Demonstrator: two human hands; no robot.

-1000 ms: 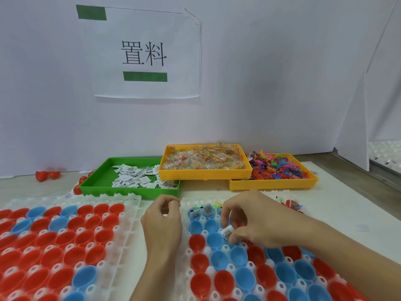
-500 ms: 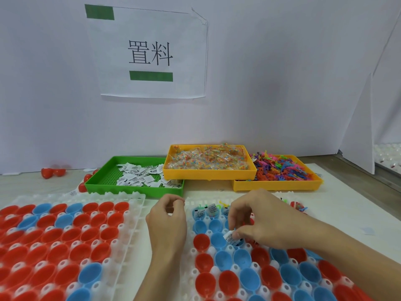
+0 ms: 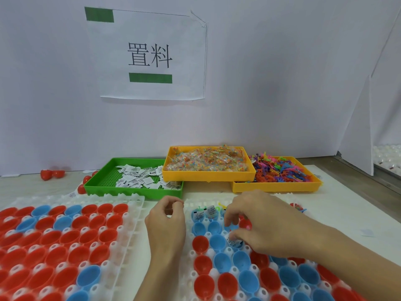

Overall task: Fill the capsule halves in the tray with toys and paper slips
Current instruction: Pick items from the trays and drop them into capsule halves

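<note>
Head view, looking down at the desk (image 3: 358,205): the right hand (image 3: 267,222) reaches over the white capsule tray (image 3: 188,276) on the right, its fingers curled, and pinches a small printed paper slip (image 3: 234,242) at the mouth of a blue capsule half (image 3: 237,246) in the third row. The left hand (image 3: 167,224) hovers just beside that tray's left edge, fingers curled loosely toward the thumb; whether it holds anything between them I cannot tell. In the tray's far row, two blue halves (image 3: 202,215) already carry slips, with bits of coloured toy showing beside them. The remaining red and blue halves nearer the camera sit open. A second white tray (image 3: 134,216), filled with mostly red halves, lies to the left. Behind, a green bin (image 3: 102,181) holds loose slips, a yellow bin (image 3: 208,175) holds small clear packets of coloured beads, and another yellow bin (image 3: 275,185) holds mixed plastic toys. A few red capsule pieces (image 3: 51,173) lie near the wall, under a paper sign (image 3: 149,55) with two green bars.
</note>
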